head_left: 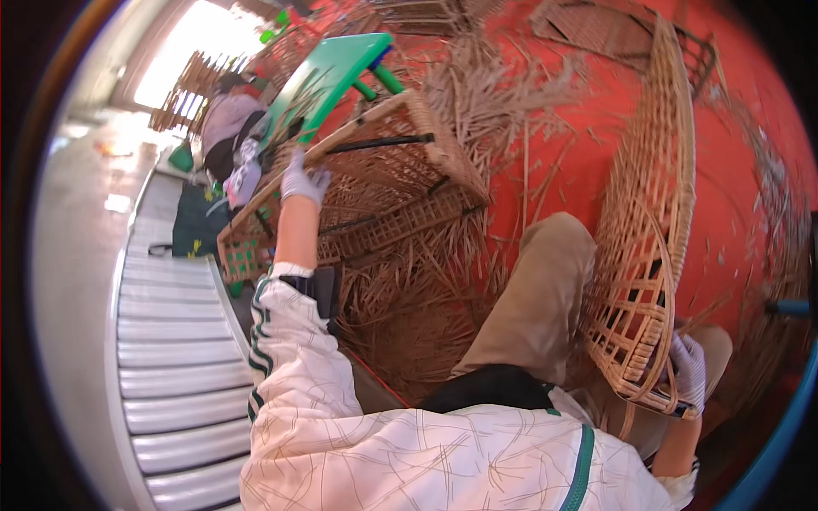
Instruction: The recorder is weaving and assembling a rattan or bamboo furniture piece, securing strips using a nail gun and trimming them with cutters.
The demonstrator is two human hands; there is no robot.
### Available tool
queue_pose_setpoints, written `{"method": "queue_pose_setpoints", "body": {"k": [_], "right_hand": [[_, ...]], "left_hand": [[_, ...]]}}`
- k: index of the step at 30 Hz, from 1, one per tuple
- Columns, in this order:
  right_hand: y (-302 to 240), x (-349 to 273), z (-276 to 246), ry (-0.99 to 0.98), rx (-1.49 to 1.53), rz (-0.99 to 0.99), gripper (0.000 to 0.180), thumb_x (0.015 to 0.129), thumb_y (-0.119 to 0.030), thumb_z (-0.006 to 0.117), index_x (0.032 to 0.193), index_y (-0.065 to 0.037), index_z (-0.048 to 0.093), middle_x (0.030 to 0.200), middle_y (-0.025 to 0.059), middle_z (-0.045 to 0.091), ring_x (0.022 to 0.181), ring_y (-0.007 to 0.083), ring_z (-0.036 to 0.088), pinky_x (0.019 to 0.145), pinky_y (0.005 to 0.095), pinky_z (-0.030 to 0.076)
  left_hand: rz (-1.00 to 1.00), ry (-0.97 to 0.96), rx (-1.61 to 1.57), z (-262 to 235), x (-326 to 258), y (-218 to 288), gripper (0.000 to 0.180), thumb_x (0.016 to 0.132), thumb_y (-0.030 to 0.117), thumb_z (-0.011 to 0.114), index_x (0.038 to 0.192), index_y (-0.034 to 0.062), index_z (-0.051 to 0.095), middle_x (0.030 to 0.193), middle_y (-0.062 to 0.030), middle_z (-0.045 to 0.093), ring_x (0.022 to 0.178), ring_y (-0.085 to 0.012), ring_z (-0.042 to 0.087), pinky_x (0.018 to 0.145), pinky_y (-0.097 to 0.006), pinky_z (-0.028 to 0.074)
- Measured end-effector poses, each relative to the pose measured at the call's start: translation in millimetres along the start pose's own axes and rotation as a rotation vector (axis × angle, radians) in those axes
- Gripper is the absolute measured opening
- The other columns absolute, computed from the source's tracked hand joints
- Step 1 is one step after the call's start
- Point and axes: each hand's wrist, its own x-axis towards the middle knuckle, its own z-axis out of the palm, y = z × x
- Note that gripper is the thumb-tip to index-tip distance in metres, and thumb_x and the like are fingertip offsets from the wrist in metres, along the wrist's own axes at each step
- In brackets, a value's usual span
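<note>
My left hand [303, 180], in a pale glove, reaches out and grips the rim of a woven rattan frame [400, 183] that stands tilted on the red floor. My right hand [688, 368], also gloved, holds the lower edge of a long curved wicker panel [652, 213] that leans beside my bent knee [554, 255]. Loose cane strips [417, 298] lie heaped between the frame and my leg.
A green plastic stool [336, 72] stands behind the rattan frame. Another person [226, 128] sits at the far left near more wicker pieces. White steps [175, 358] run along the left. More woven panels [596, 30] lie at the back on the red floor [562, 162].
</note>
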Motion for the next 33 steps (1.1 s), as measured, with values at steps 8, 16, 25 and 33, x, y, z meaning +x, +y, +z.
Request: {"method": "queue_pose_setpoints", "body": {"k": [8, 16, 25, 33], "right_hand": [[33, 3, -22, -0.191, 0.173, -0.285, 0.027, 0.094, -0.025, 0.062, 0.107, -0.001, 0.064, 0.097, 0.0066, 0.067, 0.086, 0.0169, 0.065, 0.078, 0.0317, 0.052], [40, 12, -46, -0.105, -0.256, -0.28, 0.028, 0.091, -0.023, 0.063, 0.11, -0.001, 0.064, 0.103, 0.0076, 0.067, 0.093, 0.0186, 0.065, 0.082, 0.0331, 0.051], [29, 17, -80, -0.085, -1.377, -0.598, 0.031, 0.089, -0.02, 0.065, 0.113, -0.001, 0.063, 0.111, 0.0088, 0.067, 0.1, 0.0206, 0.064, 0.086, 0.0348, 0.051], [41, 15, -85, -0.322, 0.209, -0.054, 0.048, 0.092, -0.018, 0.061, 0.134, 0.002, 0.051, 0.127, 0.0076, 0.061, 0.109, 0.0192, 0.061, 0.09, 0.0311, 0.051]], "left_hand": [[0.022, -0.002, -0.099, 36, -22, -15, 0.058, 0.084, 0.041, 0.073, 0.128, 0.0067, 0.055, 0.12, -0.0173, 0.059, 0.102, -0.033, 0.062, 0.086, -0.048, 0.05], [0.084, 0.383, 0.1, 59, 47, -39, 0.046, 0.077, 0.033, 0.081, 0.097, -0.0056, 0.065, 0.076, -0.0112, 0.065, 0.056, -0.0183, 0.059, 0.05, -0.036, 0.049], [0.076, 0.332, 0.005, 46, -16, -20, 0.053, 0.066, 0.019, 0.077, 0.107, -0.0107, 0.061, 0.108, -0.0242, 0.067, 0.093, -0.0302, 0.069, 0.087, -0.038, 0.052], [0.147, 0.108, -0.208, -66, -114, -9, 0.018, 0.072, 0.015, 0.078, 0.082, 0.0038, 0.069, 0.074, -0.005, 0.058, 0.059, -0.0142, 0.053, 0.053, -0.029, 0.045]]}}
